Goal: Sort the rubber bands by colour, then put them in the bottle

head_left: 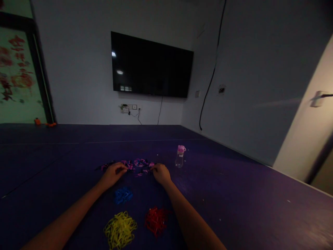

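Observation:
A loose spread of pink and black rubber bands (pixel 140 162) lies on the dark purple floor between my hands. At its left side, my left hand (pixel 113 174) has its thumb and fingertips drawn together among the bands. My right hand (pixel 161 174) reaches the right end of the spread, its fingers bent and closed at a pink band. What either set of fingertips holds is too small to make out. Nearer to me are a pile of blue bands (pixel 123 195), a pile of yellow bands (pixel 120 230) and a pile of red bands (pixel 156 221).
A clear bottle with a pink lid (pixel 179 158) stands upright beyond my right hand. Small white specks dot the purple floor (pixel 234 194). A television (pixel 152 66) hangs on the far wall above sockets, and a black cable (pixel 210 86) dangles at the right wall.

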Motion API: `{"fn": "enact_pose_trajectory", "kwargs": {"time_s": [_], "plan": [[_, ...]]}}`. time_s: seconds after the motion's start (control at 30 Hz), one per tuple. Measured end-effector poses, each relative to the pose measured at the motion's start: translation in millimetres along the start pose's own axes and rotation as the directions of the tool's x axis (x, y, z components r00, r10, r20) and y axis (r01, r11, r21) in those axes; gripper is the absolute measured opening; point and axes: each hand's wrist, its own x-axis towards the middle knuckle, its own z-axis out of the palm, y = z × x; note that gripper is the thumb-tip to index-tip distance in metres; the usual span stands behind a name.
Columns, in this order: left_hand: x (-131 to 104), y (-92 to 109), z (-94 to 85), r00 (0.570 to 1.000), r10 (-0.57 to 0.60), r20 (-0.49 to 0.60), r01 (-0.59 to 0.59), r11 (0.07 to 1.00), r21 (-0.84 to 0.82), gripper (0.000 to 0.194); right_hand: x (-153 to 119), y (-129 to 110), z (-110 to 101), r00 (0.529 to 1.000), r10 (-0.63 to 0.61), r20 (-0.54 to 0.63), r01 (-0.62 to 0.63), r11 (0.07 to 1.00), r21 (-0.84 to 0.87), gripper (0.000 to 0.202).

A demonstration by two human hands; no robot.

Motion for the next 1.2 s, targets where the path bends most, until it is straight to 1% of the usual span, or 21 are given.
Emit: {"fn": "enact_pose_trajectory", "kwargs": {"time_s": [0.03, 0.07, 0.13, 0.2, 0.3, 0.4, 0.5, 0.7, 0.83, 0.93, 1.03, 1.2], "plan": [[-0.2, -2.9, 1.4, 0.997, 0.067, -0.036, -0.064, 0.995, 0.073, 0.021, 0.2, 0.0, 0.0, 1.000, 0.001, 0.002, -0.001, 1.000, -0.002, 0.029], [-0.3, -5.8, 2.5, 0.991, 0.127, -0.047, -0.120, 0.984, 0.134, 0.022, 0.5, 0.0, 0.0, 1.000, 0.003, 0.004, -0.003, 1.000, -0.003, 0.029], [-0.4, -10.5, 4.1, 0.978, 0.209, -0.023, -0.200, 0.958, 0.203, 0.023, 0.8, 0.0, -0.1, 1.000, 0.009, 0.011, -0.009, 1.000, -0.004, 0.029], [-0.5, -12.9, 5.4, 0.970, 0.243, 0.018, -0.240, 0.944, 0.228, 0.025, 0.7, -0.2, -0.4, 1.000, 0.016, 0.015, -0.016, 1.000, -0.001, 0.029], [-1.0, -12.3, 7.3, 0.962, 0.258, 0.087, -0.272, 0.932, 0.239, 0.028, 0.2, -0.1, -0.8, 1.000, 0.019, 0.014, -0.019, 1.000, 0.006, 0.029], [-1.9, -9.7, 8.1, 0.960, 0.256, 0.115, -0.277, 0.929, 0.245, 0.029, -0.2, 0.5, -0.6, 1.000, 0.013, 0.015, -0.014, 1.000, 0.009, 0.030], [-2.3, -8.1, 8.1, 0.962, 0.250, 0.114, -0.271, 0.932, 0.241, 0.030, -0.2, 1.2, -0.1, 1.000, -0.001, 0.019, 0.001, 1.000, 0.005, 0.030], [-2.3, -7.7, 9.4, 0.963, 0.260, 0.076, -0.271, 0.929, 0.251, 0.030, 0.1, 1.8, 0.5, 1.000, -0.006, 0.006, 0.006, 1.000, -0.016, 0.030], [-2.2, -9.9, 10.2, 0.961, 0.272, 0.044, -0.274, 0.929, 0.248, 0.026, 0.0, 1.6, 0.8, 1.000, 0.011, 0.001, -0.011, 1.000, 0.004, 0.030], [-1.4, -12.7, 10.2, 0.961, 0.274, 0.039, -0.275, 0.932, 0.237, 0.023, -0.6, 1.8, 0.6, 1.000, 0.017, 0.001, -0.017, 1.000, 0.019, 0.030], [-0.6, -13.9, 9.7, 0.968, 0.250, 0.020, -0.247, 0.938, 0.241, 0.019, -1.3, 2.6, 0.6, 1.000, 0.010, 0.000, -0.010, 1.000, 0.027, 0.030], [-2.4, -9.1, 7.2, 0.981, 0.188, -0.054, -0.169, 0.953, 0.250, 0.016, -1.0, 4.1, 1.0, 1.000, -0.003, -0.004, 0.003, 1.000, 0.025, 0.030]]}}
